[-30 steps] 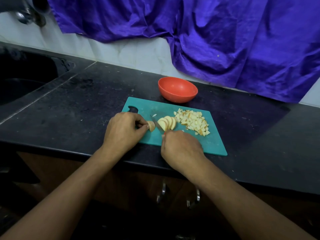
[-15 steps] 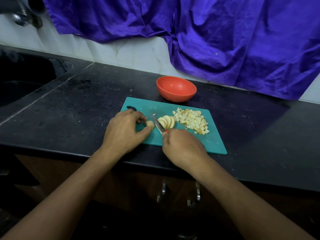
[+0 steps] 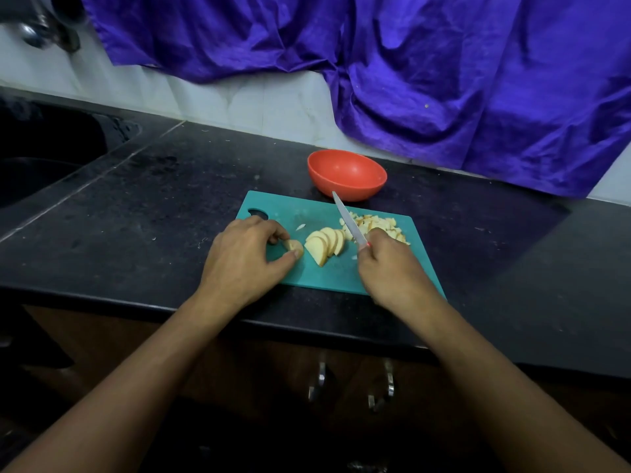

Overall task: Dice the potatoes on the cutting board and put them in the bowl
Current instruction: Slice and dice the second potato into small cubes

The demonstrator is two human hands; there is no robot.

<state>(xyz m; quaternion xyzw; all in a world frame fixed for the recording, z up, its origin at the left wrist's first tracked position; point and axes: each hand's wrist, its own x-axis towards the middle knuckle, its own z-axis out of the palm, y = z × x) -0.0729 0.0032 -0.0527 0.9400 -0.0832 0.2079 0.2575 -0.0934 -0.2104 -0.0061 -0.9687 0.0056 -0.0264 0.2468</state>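
A teal cutting board (image 3: 327,278) lies on the black counter. On it, a fan of potato slices (image 3: 324,242) sits in the middle and a pile of diced potato (image 3: 379,225) lies to the right. My left hand (image 3: 242,259) pinches a small potato end piece (image 3: 294,246) at the board's left. My right hand (image 3: 389,268) grips a knife (image 3: 348,220), its blade lifted and pointing toward the empty orange bowl (image 3: 346,174) behind the board.
A dark sink (image 3: 44,155) is set into the counter at the far left, with a tap (image 3: 41,29) above it. Purple cloth (image 3: 426,70) hangs over the back wall. Cabinet handles (image 3: 351,384) show below the counter edge.
The knife has come up from between the end piece and the slices and swung right, its blade now over the diced pile. My left hand still holds the end piece.
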